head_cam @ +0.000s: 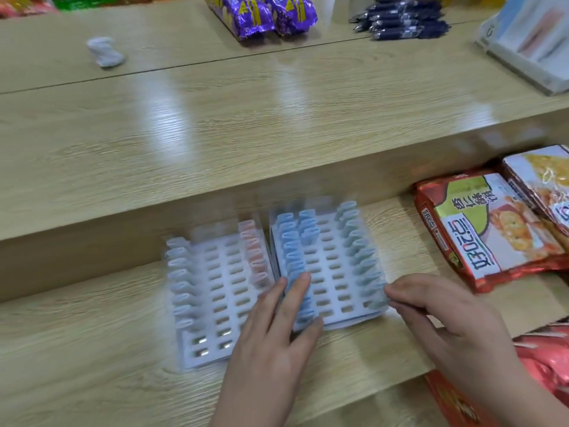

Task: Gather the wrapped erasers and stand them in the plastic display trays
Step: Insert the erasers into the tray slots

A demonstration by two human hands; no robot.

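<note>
Two white plastic display trays stand side by side on the lower wooden shelf. The left tray [215, 291] holds a row of pale blue wrapped erasers [180, 282] at its left and a row of pink ones [255, 257] at its right. The right tray [332, 272] carries blue erasers [291, 245] on its left and teal ones [360, 251] on its right. My left hand [274, 337] lies with straight fingers on the front of the blue row. My right hand [437, 309] touches the right tray's front right corner with extended fingers. The picture is motion-blurred.
Red biscuit packs [492, 229] lie to the right on the same shelf. More red packs [548, 365] sit lower right. The upper shelf carries a crumpled white wrapper [106, 52], purple snack bags [261, 13], dark blue pens [403, 18] and a pale display box [529, 41].
</note>
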